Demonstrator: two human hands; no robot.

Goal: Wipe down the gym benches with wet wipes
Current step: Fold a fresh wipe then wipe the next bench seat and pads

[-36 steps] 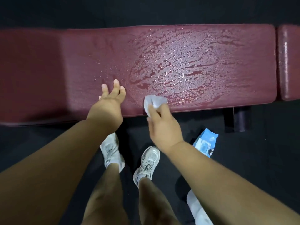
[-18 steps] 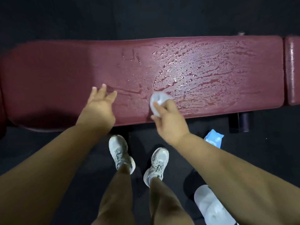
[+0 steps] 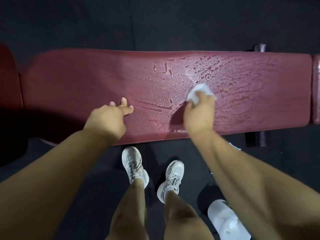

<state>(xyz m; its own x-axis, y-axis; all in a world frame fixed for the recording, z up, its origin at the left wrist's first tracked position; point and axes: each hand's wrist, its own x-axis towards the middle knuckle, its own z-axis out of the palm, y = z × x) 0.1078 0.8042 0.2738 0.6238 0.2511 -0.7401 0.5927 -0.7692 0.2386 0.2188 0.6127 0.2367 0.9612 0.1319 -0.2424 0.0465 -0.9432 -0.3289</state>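
table (image 3: 86, 94) maroon, fine grain | shiny beaded wet streaks around right-hand fingers (image 3: 205, 103), matt and plain beyond left-hand fingers (image 3: 124, 101) | wipe (image 3: 199, 91) white, under right-hand fingers | floor (image 3: 173, 23) black | shoes (image 3: 132, 163) white-grey, grey laces, below the fingers

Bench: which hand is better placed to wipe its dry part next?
Right, probably. The right hand grips the wipe and presses it on the bench beside the dry part; the left hand rests there, holding nothing.
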